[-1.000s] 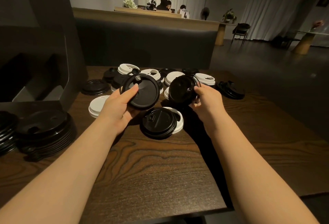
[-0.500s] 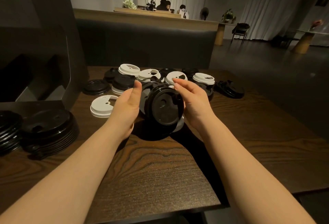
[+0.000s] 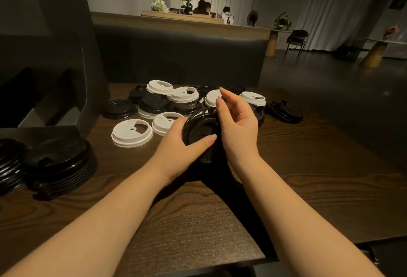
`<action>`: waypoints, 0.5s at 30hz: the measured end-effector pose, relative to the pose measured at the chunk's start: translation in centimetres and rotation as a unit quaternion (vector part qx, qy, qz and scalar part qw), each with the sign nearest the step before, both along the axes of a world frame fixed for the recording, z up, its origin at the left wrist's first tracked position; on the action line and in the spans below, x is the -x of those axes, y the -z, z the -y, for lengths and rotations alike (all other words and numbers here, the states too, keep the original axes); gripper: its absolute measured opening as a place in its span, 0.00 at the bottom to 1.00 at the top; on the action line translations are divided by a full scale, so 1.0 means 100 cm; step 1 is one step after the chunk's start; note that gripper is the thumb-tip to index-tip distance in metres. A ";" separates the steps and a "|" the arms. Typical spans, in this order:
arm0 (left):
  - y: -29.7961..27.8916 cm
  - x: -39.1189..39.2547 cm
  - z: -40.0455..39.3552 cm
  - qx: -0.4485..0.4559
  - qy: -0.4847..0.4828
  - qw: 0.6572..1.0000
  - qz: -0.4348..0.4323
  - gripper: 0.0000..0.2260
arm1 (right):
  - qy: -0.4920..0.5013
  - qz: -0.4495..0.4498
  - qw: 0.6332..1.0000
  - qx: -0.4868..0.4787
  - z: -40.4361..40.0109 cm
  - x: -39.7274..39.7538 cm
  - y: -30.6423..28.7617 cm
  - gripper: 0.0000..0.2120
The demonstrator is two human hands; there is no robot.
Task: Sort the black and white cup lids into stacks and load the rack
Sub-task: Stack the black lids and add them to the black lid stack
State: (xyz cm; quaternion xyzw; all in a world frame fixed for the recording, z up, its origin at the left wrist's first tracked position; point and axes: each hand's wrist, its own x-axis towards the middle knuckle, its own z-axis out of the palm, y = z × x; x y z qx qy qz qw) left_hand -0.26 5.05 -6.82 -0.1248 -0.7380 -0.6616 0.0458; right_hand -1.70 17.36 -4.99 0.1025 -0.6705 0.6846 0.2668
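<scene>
Head view: both hands nested black lids above the table.

My left hand (image 3: 182, 146) cupped the black lid stack (image 3: 199, 129) from beneath, thumb across its face; my right hand (image 3: 239, 127) pinched the top rim, probably to seat it. Finished black stack (image 3: 61, 162) sat near the left table (image 3: 198, 221) edge; loose white lids (image 3: 132, 132) lay just beside, open wood nearer me.

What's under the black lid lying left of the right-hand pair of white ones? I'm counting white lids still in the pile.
A white lid shows beneath that black lid, only its near rim visible. Anything deeper is covered.
</scene>
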 end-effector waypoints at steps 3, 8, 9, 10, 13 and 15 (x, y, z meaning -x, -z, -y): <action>0.000 0.003 0.002 -0.012 -0.006 1.000 -0.005 0.16 | -0.005 0.015 1.000 0.024 -0.002 0.000 -0.002 0.08; -0.002 0.012 0.012 -0.131 -0.024 0.991 0.033 0.23 | -0.152 0.152 0.966 0.146 -0.013 0.006 -0.013 0.09; -0.003 0.013 0.014 -0.152 -0.024 0.987 0.038 0.24 | -0.188 0.172 0.957 0.140 -0.013 0.006 -0.014 0.09; -0.004 0.014 0.015 -0.172 -0.022 0.984 0.046 0.25 | -0.213 0.182 0.952 0.124 -0.014 0.006 -0.012 0.08; -0.004 0.015 0.019 -0.202 -0.012 0.977 0.066 0.25 | -0.244 0.181 0.949 0.079 -0.016 0.005 -0.008 0.11; -0.005 0.016 0.021 -0.186 -0.005 0.980 0.068 0.26 | -0.246 0.167 0.953 0.057 -0.018 0.006 -0.006 0.14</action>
